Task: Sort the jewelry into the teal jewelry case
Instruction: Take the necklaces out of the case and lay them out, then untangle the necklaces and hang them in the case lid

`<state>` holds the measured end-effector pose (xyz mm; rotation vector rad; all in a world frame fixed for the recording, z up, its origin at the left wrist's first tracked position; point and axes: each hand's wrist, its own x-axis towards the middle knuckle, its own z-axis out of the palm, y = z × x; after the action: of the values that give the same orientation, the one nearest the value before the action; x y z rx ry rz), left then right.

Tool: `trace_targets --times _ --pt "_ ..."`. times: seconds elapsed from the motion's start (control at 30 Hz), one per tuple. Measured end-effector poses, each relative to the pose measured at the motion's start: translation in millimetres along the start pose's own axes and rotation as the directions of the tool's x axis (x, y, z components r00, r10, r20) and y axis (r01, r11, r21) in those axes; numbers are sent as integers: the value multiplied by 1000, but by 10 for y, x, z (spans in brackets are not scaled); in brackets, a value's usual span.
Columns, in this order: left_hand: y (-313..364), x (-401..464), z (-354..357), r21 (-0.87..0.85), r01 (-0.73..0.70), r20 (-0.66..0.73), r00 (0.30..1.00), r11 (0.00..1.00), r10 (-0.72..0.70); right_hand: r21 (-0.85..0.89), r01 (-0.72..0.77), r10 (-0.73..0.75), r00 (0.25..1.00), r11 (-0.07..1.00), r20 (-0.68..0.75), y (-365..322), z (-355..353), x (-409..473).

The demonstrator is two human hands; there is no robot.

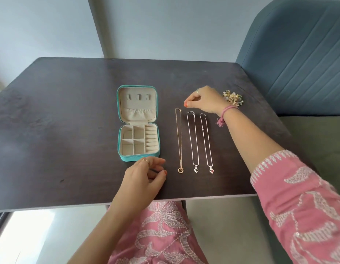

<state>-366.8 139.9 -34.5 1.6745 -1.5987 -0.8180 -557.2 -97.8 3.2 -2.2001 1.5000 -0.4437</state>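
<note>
The teal jewelry case (120,149) lies open on the dark table, its cream lid pocket and divided tray holding nothing. To its right, three necklaces lie straight and side by side: a gold one (180,140) with a ring pendant, a silver one (193,140) with a heart pendant, and a silver one (206,140) with a red heart. My left hand (144,176) rests loosely curled on the table just in front of the case, holding nothing. My right hand (203,101) hovers beyond the chains' far ends, fingers curled with thumb against fingertips; nothing shows between them.
A small heap of gold and beaded jewelry (232,98) sits behind my right wrist near the table's right edge. A blue upholstered chair (298,54) stands to the right. The dark table (60,111) has bare surface left of the case.
</note>
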Motion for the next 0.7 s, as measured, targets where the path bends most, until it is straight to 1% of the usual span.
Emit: trace_targets --times 0.07,0.17,0.43,0.57,0.7 --pt "-24 0 -19 -32 8 22 1000 999 -7 -58 25 -23 999 998 31 -91 44 64" --pt "-46 4 -31 -69 15 42 999 997 -12 -129 13 -2 996 992 84 -146 135 140" --pt "-62 18 -40 -123 39 64 997 992 -31 -229 3 19 995 973 93 -186 212 220" --pt "-65 20 -39 -133 46 67 997 990 -37 -400 36 3 995 916 98 -256 297 220" --pt "-60 14 -39 -122 49 73 997 991 -40 -520 56 14 991 852 130 -222 404 205"
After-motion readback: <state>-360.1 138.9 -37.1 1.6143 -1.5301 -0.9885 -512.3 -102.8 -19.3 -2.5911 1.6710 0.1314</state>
